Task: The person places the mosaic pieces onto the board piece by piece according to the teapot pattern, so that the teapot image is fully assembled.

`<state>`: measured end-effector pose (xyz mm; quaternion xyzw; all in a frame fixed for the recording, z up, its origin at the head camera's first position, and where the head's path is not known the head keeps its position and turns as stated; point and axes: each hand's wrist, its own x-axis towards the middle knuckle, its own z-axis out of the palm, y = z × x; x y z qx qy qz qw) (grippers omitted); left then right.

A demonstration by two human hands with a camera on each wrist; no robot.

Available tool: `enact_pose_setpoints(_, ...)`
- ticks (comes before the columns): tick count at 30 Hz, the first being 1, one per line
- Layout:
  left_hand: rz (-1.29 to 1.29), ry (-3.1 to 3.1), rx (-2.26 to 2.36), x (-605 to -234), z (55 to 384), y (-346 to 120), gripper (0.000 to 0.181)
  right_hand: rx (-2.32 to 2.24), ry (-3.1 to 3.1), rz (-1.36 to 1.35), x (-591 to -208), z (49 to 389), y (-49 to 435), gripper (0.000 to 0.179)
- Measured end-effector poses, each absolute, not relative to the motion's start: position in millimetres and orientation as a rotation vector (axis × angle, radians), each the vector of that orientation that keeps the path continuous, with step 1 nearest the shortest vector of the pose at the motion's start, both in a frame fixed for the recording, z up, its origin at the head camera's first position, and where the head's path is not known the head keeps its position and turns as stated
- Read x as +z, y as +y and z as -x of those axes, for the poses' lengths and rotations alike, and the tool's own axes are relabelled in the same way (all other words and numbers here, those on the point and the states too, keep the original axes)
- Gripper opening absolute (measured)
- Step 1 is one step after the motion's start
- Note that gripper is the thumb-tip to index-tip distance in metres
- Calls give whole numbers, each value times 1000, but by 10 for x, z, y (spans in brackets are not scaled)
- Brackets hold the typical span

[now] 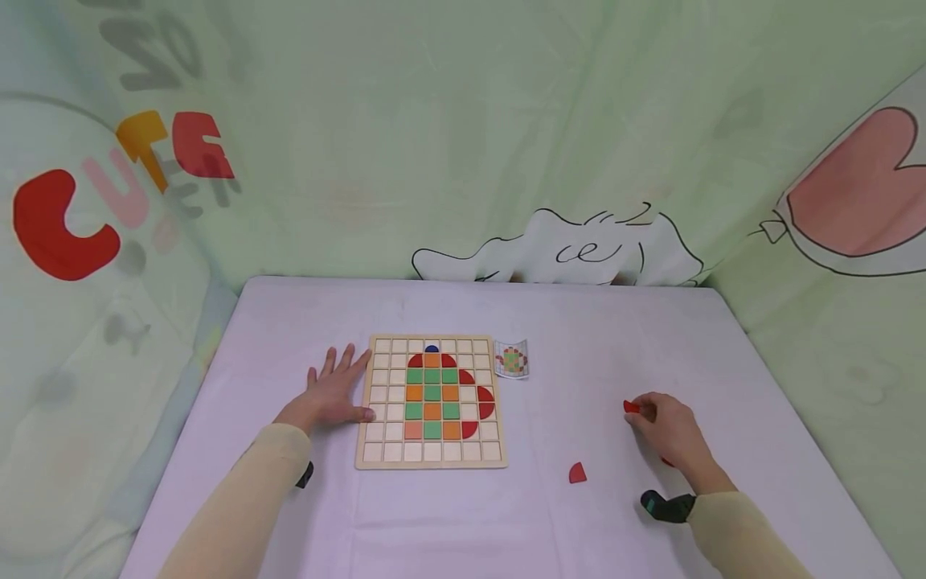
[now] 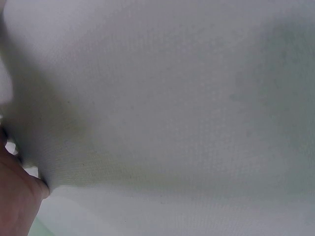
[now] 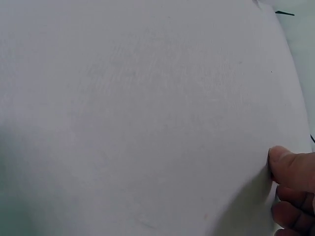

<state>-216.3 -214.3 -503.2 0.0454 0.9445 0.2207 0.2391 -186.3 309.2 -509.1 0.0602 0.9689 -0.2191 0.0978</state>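
A wooden grid board (image 1: pixel 383 454) lies on the table with orange, green, red and blue pieces in its cells, a green square (image 1: pixel 432 392) among them. My left hand (image 1: pixel 336 396) rests at the board's left edge, fingers spread, thumb on the frame. To the right, my right hand (image 1: pixel 669 434) pinches a small red piece (image 1: pixel 631 407) between thumb and fingers. One red quarter-circle piece (image 1: pixel 577 473) lies on the cloth between board and right hand. Another red piece (image 1: pixel 667 461) shows partly beneath the right wrist. In the right wrist view the thumb (image 3: pixel 290 167) hides most of the held piece.
A small pattern card (image 1: pixel 512 359) lies against the board's upper right edge. The table (image 1: pixel 579 322) has a pale cloth over it. Printed fabric (image 1: pixel 463 145) hangs behind and on both sides. A dark wrist device (image 1: pixel 667 507) sits by the right cuff.
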Motion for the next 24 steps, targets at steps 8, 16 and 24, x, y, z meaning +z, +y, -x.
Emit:
enact_pose_setpoints(8,-114,2580,610,-5022,2165,-2135,112,-658,2915,14,-5130,1859,3039,29)
enact_pose_setpoints(16,-120,2590,600,-5052,2169,-2134,113,-659,2939,68,-5169,1869,3019,30)
enact_pose_setpoints(24,-129,2592,595,-5047,2168,-2142,113,-658,2960,33,-5186,1885,3021,31)
